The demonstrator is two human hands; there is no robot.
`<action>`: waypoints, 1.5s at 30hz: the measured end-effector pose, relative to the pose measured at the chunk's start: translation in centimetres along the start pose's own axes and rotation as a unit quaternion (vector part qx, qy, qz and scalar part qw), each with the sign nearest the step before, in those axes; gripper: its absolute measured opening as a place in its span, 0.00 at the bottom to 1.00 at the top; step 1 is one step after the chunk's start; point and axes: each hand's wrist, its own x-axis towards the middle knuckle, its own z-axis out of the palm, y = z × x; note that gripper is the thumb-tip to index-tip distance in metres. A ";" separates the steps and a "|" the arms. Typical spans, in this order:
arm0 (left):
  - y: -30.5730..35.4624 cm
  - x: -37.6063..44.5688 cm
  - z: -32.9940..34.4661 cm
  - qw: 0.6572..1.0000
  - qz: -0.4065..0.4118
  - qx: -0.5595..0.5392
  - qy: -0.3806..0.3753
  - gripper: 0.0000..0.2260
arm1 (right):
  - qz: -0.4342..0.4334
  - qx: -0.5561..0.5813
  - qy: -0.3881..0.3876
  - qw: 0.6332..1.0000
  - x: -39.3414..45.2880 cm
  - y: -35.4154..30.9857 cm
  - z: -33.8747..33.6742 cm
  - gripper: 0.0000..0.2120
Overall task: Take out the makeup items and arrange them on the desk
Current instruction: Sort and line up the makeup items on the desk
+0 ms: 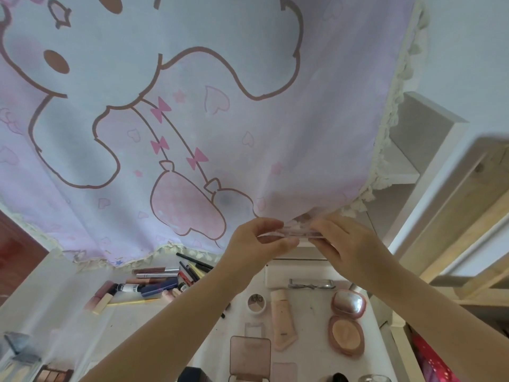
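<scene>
Both hands hold a thin clear pink-tinted case (296, 233) just under the hem of a hanging cartoon curtain. My left hand (259, 241) pinches its left end, and my right hand (341, 244) grips its right end. Below them on the white desk (154, 321) lie makeup items: an open pink compact (347, 319), a beige tube (282, 318), a small round pot (256, 303), a brown-lidded palette (250, 355) and a pile of pencils, tubes and lip glosses (154, 282).
The pink and lilac curtain (179, 119) fills the upper view. A white box with a metal handle (311, 279) sits behind the compact. Wooden frame and white shelves (440, 188) stand at right. More palettes (52, 374) lie at the bottom left.
</scene>
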 end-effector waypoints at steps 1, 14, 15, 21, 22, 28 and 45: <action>0.1 0.0 0.0 1.000 -0.004 -0.029 -0.001 0.12 | -0.010 0.004 0.004 1.000 0.0 -0.1 0.0 0.05; -0.2 0.2 -1.4 0.991 0.015 -0.073 -0.114 0.14 | 0.318 0.365 -0.257 0.836 1.3 0.2 -2.5 0.14; -0.2 0.2 -1.4 0.991 0.018 -0.070 -0.115 0.13 | 0.333 0.388 -0.251 0.822 1.2 0.2 -2.5 0.13; -0.3 0.0 -0.7 0.991 0.031 -0.081 -0.101 0.13 | 0.399 0.480 -0.196 0.756 1.3 -0.3 -2.3 0.10; -0.4 0.0 -0.6 0.991 0.036 -0.084 -0.100 0.13 | 0.404 0.486 -0.190 0.752 1.3 -0.4 -2.4 0.10; -0.9 -0.5 -0.3 0.989 0.062 -0.059 -0.117 0.18 | 0.466 0.439 -0.129 0.757 0.9 -1.0 -1.9 0.08; -1.0 -0.2 0.5 0.994 0.001 -0.081 -0.074 0.14 | 0.347 0.297 -0.239 0.857 1.3 -1.5 -3.0 0.13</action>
